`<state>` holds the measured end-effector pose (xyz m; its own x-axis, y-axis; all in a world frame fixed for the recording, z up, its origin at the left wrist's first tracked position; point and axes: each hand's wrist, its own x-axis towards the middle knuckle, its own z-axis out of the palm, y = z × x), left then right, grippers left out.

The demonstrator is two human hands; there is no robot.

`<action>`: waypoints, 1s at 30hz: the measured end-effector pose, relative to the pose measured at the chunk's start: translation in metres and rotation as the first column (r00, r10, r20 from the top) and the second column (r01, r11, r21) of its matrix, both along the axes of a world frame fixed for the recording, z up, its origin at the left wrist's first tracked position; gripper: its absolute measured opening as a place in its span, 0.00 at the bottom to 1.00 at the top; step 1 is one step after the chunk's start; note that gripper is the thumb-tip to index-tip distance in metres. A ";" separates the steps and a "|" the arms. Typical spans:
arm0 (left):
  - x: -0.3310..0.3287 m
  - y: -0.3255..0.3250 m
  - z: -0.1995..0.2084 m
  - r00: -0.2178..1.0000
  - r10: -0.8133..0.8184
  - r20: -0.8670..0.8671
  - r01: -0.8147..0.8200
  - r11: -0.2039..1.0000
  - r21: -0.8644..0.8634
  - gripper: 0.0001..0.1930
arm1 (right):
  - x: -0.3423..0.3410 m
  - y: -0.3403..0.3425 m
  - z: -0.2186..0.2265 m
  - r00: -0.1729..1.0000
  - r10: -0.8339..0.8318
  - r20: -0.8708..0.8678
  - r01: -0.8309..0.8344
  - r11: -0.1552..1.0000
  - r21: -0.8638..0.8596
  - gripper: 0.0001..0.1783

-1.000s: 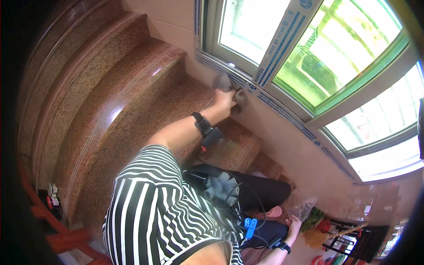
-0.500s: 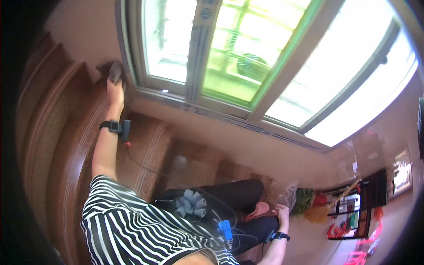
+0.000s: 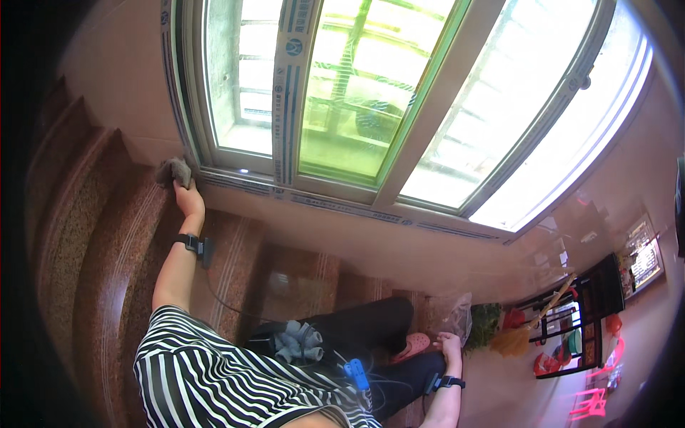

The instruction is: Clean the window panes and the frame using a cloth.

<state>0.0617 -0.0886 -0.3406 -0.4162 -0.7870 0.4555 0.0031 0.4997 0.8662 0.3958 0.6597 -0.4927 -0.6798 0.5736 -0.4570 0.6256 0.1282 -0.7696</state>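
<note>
My left arm stretches far out to the left, and my left hand [image 3: 189, 198] is closed around a bunched grey cloth [image 3: 175, 172]. That cloth presses against the wall beside the lower left corner of the window frame [image 3: 235, 162], just above a brown stone stair step [image 3: 135, 207]. At the lower right, my right hand [image 3: 449, 345] lies by my knee with its fingers loosely bent and apart, gripping nothing I can see. Close to it is a clear plastic bag [image 3: 459, 314]; whether the fingers touch it, I cannot tell.
Stairs curve up along the left side. In my lap lies a bundle of grey rolled pieces [image 3: 298, 342] with cables and a blue device [image 3: 355, 373]. A pink clog [image 3: 414, 345], green plant [image 3: 485, 324], broom [image 3: 512, 341] and black rack [image 3: 599, 307] are to the right.
My left hand has moved the grey cloth down along the wall beside the window, toward the frame's lower corner. The view has shifted slightly; my right hand stays by the knee.
</note>
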 end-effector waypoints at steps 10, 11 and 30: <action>0.014 0.051 -0.018 0.877 -0.363 -0.315 0.479 0.605 0.636 0.13 | 0.008 0.002 -0.002 1.000 -0.004 -0.010 0.004 1.000 0.011 0.14; 0.007 0.047 -0.019 0.876 -0.365 -0.315 0.480 0.603 0.637 0.13 | 0.008 0.001 0.000 1.000 -0.003 -0.014 0.003 1.000 0.006 0.15; 0.020 0.238 -0.037 0.467 -0.873 -0.137 0.608 0.205 0.767 0.08 | 0.008 0.000 0.019 0.998 -0.048 -0.051 0.045 0.997 -0.056 0.15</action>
<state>0.0821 0.1490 -0.3780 -0.9654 0.0013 -0.2609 -0.2505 -0.2832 0.9257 0.4043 0.6595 -0.4738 -0.6765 0.5804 -0.4533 0.5888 0.0567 -0.8063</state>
